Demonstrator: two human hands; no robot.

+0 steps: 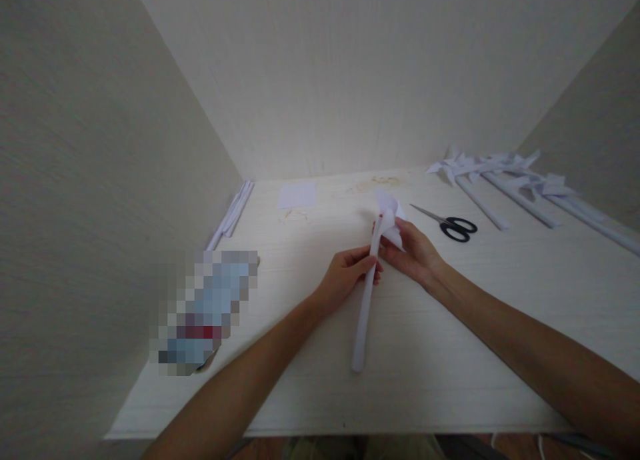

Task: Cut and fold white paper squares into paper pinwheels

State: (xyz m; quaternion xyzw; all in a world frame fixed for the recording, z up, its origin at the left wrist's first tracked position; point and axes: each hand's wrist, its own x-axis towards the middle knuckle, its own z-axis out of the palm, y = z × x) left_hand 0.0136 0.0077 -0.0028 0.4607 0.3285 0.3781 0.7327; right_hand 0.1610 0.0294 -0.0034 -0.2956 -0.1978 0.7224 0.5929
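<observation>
My left hand [353, 271] is closed round the middle of a rolled white paper tube [364, 320], thumb on top. The tube slants toward me over the table. At its far end is a folded white paper pinwheel [389, 211] with curved blades. My right hand [413, 250] grips the pinwheel from the right, close to where it meets the tube; some of its fingertips are hidden behind the paper. Black-handled scissors [443, 223] lie to the right of that hand, their blades pointing left.
Several finished paper pinwheels on tubes [520, 197] lie at the back right. Rolled paper tubes [235, 210] rest along the left wall. A square white sheet [297, 195] lies at the back, with thin scraps [296, 215] before it. A blurred-out flat object [210, 313] is at the left.
</observation>
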